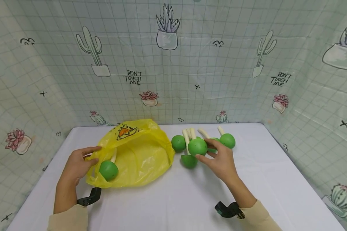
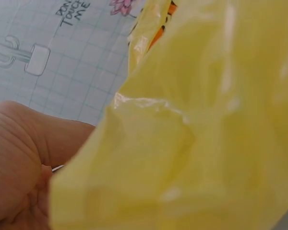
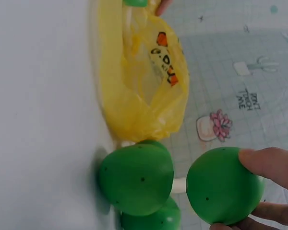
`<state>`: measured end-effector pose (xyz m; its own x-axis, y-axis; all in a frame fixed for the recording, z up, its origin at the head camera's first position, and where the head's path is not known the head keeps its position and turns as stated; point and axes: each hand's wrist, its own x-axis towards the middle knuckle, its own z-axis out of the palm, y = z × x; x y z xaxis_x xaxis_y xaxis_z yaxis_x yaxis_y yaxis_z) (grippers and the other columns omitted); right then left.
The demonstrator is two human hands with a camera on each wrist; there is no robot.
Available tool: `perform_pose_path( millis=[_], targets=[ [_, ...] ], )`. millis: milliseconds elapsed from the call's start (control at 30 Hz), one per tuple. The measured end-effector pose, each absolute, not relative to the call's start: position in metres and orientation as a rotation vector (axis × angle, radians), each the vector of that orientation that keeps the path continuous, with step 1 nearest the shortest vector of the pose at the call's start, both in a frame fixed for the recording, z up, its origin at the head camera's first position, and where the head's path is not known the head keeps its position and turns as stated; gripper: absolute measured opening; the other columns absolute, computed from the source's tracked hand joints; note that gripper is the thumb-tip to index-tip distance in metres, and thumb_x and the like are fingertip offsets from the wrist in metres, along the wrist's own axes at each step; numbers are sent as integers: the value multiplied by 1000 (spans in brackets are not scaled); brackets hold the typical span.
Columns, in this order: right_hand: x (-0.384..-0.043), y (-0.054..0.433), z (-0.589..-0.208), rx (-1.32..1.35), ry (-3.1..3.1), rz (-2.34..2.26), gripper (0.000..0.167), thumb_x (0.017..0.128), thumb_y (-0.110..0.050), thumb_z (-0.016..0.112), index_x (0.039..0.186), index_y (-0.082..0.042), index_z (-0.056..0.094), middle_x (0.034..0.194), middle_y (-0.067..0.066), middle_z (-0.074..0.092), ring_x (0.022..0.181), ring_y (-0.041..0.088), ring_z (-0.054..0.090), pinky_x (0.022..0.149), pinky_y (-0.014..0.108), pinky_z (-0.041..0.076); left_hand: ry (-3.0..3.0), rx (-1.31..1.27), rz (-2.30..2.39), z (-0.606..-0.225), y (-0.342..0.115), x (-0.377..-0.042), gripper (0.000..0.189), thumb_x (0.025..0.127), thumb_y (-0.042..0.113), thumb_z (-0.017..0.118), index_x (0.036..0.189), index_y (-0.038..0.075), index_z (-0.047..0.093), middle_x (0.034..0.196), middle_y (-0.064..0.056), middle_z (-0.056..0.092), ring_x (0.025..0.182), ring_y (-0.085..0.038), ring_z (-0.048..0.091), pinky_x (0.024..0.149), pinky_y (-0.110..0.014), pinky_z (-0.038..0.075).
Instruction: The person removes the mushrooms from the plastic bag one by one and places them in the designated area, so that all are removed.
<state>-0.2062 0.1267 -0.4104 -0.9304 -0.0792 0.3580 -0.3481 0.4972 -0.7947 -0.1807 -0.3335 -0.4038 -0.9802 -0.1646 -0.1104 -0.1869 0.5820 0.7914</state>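
Observation:
A yellow plastic bag lies on its side at the left of the table, its mouth toward me. My left hand grips the bag's left edge; in the left wrist view the film hides most of its fingers. Just inside the mouth lies a green-capped toy mushroom with a pale stem. My right hand pinches another green-capped mushroom by its dotted cap, above the pile. In the right wrist view, thumb and fingertips press around this held cap.
Several more green mushrooms lie right of the bag, among them one at its edge, one in front and one at the far right. A patterned cloth stands behind the white table.

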Motion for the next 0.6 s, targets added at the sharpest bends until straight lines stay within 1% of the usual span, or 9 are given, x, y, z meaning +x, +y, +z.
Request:
perform_pose_path(
  millis=[333,600],
  targets=[
    [-206,151,-419,317,-2489,1313,67,80,-5,91,138,9,60,132,25,66,123,40,65,93,37,60,2788,-289,1363,-403,-334,-181,51,102,0,59,152,-3,51,163,-35,29,139,-55,36,112,-64,44],
    [-205,159,-425,300,-2523,1264,67,81,-5,91,138,9,60,129,27,67,122,41,65,93,41,60,2766,-310,1374,-402,-333,-180,52,102,-2,58,154,-3,49,163,-35,28,139,-54,36,112,-62,44]
  ],
)
